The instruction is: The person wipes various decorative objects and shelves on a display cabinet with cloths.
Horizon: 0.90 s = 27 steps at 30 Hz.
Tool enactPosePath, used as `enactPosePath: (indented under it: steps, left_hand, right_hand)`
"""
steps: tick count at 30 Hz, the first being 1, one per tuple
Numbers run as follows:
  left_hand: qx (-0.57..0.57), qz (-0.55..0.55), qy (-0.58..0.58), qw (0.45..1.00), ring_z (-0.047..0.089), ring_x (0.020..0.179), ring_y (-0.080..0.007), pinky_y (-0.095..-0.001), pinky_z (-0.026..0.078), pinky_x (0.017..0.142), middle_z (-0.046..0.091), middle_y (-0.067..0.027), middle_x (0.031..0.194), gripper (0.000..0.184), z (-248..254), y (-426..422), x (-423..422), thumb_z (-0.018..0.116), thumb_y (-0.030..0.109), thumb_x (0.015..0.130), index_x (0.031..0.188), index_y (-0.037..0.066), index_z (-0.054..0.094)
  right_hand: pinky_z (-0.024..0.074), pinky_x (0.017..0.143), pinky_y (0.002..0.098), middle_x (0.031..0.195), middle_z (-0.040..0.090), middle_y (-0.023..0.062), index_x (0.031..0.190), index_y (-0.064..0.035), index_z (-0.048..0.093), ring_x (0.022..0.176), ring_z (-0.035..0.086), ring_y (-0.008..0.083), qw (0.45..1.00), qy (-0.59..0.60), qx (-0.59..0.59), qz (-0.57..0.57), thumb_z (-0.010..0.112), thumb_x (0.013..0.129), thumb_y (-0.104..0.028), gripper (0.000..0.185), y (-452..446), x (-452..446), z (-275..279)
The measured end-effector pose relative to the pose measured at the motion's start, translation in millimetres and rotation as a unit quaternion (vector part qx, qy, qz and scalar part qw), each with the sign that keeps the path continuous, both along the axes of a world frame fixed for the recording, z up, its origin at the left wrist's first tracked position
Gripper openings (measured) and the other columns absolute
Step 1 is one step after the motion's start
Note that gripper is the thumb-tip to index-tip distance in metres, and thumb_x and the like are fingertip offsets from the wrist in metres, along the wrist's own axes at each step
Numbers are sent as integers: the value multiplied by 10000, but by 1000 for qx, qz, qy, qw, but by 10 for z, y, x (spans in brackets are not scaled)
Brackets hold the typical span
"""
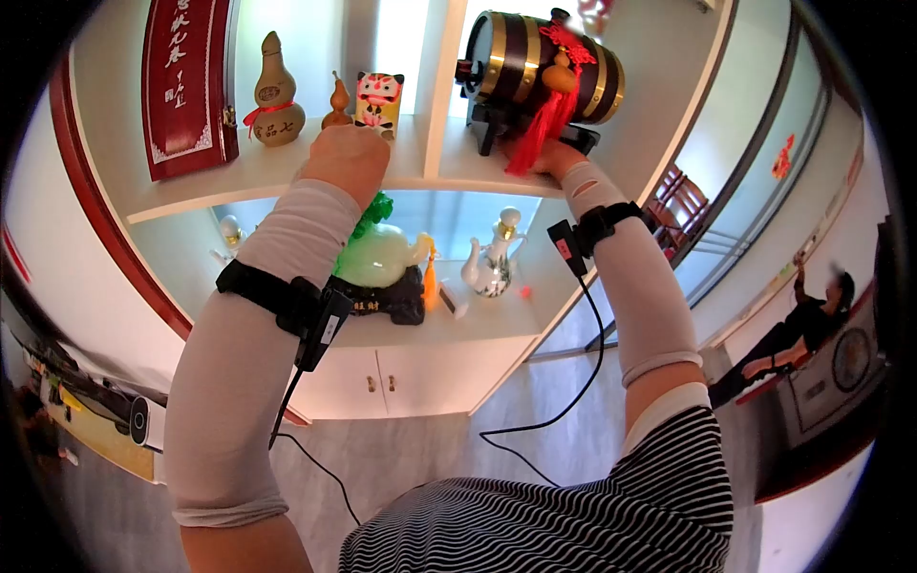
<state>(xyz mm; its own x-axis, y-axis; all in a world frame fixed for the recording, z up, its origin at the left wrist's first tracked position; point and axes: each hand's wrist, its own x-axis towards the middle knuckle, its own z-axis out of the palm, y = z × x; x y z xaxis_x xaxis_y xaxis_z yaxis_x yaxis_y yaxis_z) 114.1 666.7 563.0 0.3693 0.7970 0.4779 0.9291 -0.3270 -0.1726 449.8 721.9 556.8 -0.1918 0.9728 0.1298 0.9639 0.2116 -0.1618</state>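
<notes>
My left hand point(346, 159) is closed at the front of the upper shelf, its back toward me, so whatever its fingers hold is hidden. Just beyond it stand a small gourd point(337, 103) and a colourful cat-like figurine point(378, 99). A larger gourd point(277, 100) with a red ribbon sits farther left. On the right, my right hand point(551, 159) reaches under a dark wooden barrel point(511, 59) with brass-coloured bands, beside its black stand point(487, 130). A red tassel point(549, 126) hangs in front of that hand and its fingers are hidden.
A tall red box point(188, 91) stands at the left of the upper shelf point(458, 167). Below are a green-and-white carved ornament point(377, 256) and a white porcelain pot point(491, 258). Cables hang from both forearms. Another person point(807, 325) is at the far right.
</notes>
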Motion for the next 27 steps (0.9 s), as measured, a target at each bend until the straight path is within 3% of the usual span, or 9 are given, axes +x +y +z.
enactPosePath:
  steps: [3,19,21,27]
  left_hand:
    - [15,-28,46,998,690,887,-291,-419,546,698,700,-121,901,325,32,-78,-21,864,153,606,864,23,716]
    - [-7,-21,84,996,690,899,-294,-408,554,722,698,-121,920,318,58,-103,-31,864,159,620,865,17,719]
    - [20,-13,7,1000,690,902,-293,-410,553,724,699,-122,925,307,8,-65,-24,859,154,624,861,17,719]
    - [27,-12,39,999,691,899,-289,-399,553,718,702,-116,933,311,-3,-35,-24,867,173,621,857,29,724]
  right_hand:
    - [457,976,421,1213,625,202,1195,-74,623,1141,580,378,999,-17,30,-6,512,893,-372,438,866,574,-428]
    - [463,959,439,1165,634,209,1160,-70,634,1112,587,388,977,-85,192,-33,524,884,-347,406,353,-38,-208]
    - [464,957,441,1159,635,210,1156,-69,635,1108,588,389,968,-104,225,-27,526,883,-343,402,308,-78,-194]
    - [467,950,448,1141,639,213,1142,-68,640,1097,591,393,921,-170,350,-4,530,879,-334,390,132,-193,-147]
